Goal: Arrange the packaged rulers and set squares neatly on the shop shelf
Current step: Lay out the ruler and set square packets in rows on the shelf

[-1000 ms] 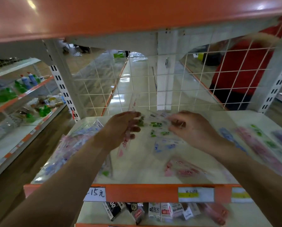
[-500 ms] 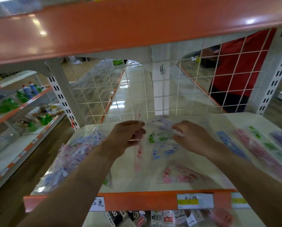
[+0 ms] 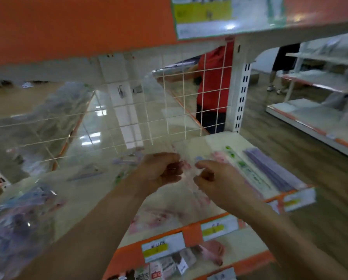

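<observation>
My left hand and my right hand meet over the middle of the white shelf, fingers curled, pinching a clear packet with pink print between them. The frame is blurred, so the packet's outline is faint. Flat on the shelf to the right lie long packaged rulers: a green-printed one and a purple one. More pink packets lie near the shelf's front edge below my hands. A loose heap of clear packets sits at the left end.
A wire grid backs the shelf. An orange shelf edge hangs overhead. Price labels line the orange front rail; small boxed goods sit on the shelf below. A person in red stands behind the grid. Another shelving unit stands right.
The view has swung right and tilted. Both hands moved rightward together along the shelf, still pinching a clear packet, now close beside the long ruler packets.
</observation>
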Motion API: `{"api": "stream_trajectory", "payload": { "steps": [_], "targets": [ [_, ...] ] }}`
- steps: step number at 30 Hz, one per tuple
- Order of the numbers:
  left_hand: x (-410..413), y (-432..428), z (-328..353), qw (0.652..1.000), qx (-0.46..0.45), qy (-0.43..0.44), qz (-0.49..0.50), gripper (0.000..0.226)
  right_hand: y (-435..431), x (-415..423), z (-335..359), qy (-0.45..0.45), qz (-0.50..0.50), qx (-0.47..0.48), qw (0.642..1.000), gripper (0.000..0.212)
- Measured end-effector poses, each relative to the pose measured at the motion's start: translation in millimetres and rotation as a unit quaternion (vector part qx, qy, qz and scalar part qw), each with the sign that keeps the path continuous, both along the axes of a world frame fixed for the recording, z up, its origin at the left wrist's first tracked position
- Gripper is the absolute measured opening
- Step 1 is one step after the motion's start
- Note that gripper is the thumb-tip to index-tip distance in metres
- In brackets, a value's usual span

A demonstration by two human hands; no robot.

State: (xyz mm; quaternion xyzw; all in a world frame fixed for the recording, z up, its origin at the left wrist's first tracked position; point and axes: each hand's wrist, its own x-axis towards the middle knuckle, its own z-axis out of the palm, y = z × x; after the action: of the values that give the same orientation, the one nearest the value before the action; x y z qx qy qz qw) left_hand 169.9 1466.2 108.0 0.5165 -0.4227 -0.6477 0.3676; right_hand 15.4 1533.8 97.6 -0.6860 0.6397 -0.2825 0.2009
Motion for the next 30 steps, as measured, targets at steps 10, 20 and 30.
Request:
{"api": "stream_trajectory", "payload": {
  "steps": [10, 20, 30],
  "targets": [
    [-98.9, -2.1, -4.7, 0.998, -0.01, -0.044, -0.052, 0.015, -1.0, -73.3, -9.0, 0.198, -0.075, 0.007, 0.977, 0.042],
    [-94.2, -11.7, -8.2, 0.993, -0.025, -0.111, -0.024, 0.005, -29.7, -103.2, -24.8, 0.233, -0.102, 0.054, 0.966, 0.033],
    [-92.7, -12.6, -8.5, 0.99, -0.028, -0.132, -0.034, 0.012, -34.7, -97.0, -28.4, 0.252, -0.073, 0.054, 0.963, 0.03]
  ]
}}
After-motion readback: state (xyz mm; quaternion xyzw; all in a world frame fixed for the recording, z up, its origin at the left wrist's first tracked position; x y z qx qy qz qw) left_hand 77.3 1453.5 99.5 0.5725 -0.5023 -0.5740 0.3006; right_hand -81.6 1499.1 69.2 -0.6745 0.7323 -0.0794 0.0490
